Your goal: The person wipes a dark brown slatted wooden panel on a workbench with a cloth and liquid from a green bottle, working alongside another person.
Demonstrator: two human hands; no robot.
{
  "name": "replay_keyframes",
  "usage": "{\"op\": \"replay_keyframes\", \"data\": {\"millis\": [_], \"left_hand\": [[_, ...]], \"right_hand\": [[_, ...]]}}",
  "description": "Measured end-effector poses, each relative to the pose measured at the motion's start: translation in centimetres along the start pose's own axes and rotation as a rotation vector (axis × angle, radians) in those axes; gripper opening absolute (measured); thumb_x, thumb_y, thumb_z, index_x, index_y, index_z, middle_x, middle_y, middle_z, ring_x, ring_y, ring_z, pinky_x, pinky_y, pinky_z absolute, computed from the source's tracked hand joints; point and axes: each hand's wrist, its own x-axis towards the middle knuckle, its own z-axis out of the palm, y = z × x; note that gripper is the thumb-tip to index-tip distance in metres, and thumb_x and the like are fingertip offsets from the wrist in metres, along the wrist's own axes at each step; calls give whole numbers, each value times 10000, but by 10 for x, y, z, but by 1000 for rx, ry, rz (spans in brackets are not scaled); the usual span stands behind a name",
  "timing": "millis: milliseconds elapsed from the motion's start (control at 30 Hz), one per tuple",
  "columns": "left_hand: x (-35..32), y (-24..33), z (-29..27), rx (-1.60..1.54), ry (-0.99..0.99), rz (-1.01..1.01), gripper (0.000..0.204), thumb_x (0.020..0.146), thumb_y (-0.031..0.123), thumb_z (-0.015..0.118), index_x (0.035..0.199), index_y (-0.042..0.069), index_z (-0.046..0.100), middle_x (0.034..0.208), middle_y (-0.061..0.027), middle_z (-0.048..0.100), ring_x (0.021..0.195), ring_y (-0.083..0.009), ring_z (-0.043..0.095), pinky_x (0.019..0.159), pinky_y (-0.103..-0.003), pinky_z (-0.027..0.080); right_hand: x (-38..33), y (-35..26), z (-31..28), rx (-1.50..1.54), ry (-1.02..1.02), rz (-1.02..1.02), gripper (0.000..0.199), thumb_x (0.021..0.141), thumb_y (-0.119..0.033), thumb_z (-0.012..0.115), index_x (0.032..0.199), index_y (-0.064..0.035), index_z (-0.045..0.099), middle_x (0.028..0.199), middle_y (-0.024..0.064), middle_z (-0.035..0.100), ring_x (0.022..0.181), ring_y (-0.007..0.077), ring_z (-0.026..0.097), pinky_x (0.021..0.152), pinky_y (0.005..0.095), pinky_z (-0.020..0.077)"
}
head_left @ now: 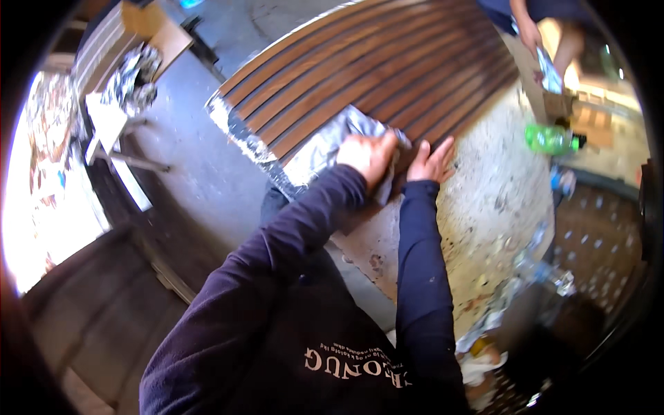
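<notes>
A brown wooden panel with dark parallel grooves (pixel 332 76) lies slanted across a worn, spotted tabletop (pixel 484 187). My left hand (pixel 370 155) is closed on a crumpled grey-white rag (pixel 315 155) and presses it against the panel's near edge. Part of the rag is hidden under that hand. Just to its right, my right hand (pixel 432 162) rests on the panel's near edge with fingers spread, holding nothing. Dark sleeves cover both forearms.
At the far right, another person's hand (pixel 529 34) holds a light blue cloth (pixel 550 72). A green plastic bottle (pixel 548 138) lies at the table's right side. Clear plastic bottles (pixel 543 272) lie nearer. Crumpled foil-like material (pixel 135 79) sits on a stand at the left.
</notes>
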Motion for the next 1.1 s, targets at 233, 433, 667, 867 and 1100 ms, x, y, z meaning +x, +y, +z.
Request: {"op": "replay_keyframes", "data": {"millis": [233,433,667,867,1100], "left_hand": [[-34,-86,-47,395,242,-21,101,834,177,512,924,136,530,644,-64,595,579,-242,636,510,-431,499],[-24,-93,-78,253,199,-437,176,854,192,517,980,69,520,610,-63,596,582,-261,639,558,-369,521],[-74,-45,-50,290,128,56,97,781,156,533,869,118,545,694,-76,583,642,-244,628,517,-408,507],[-26,-162,-103,590,449,-486,96,885,182,478,949,117,510,646,-129,620,504,-303,617,464,-424,499],[-52,-33,-75,609,20,-206,257,894,229,480,1099,87,541,867,-184,652,861,-295,642,707,-417,503]], "right_hand": [[-49,24,-34,-109,-185,-110,871,870,-589,425,1473,-61,84,1519,177,153,1411,359,89,1081,610,47],[-21,-7,-28,48,-137,-133,784,858,-466,527,1460,-118,165,1537,150,80,1411,357,89,1051,661,62],[3,-16,-14,-86,6,-346,625,885,-443,500,1411,-159,316,1478,141,285,1371,379,226,1030,661,162],[-3,-40,-3,-103,-23,-358,602,887,-451,482,1396,-163,340,1478,120,286,1373,376,223,1022,681,153],[8,-25,-13,-116,12,-312,535,911,-420,471,1383,-189,371,1476,94,309,1374,351,238,1037,660,148]]}}
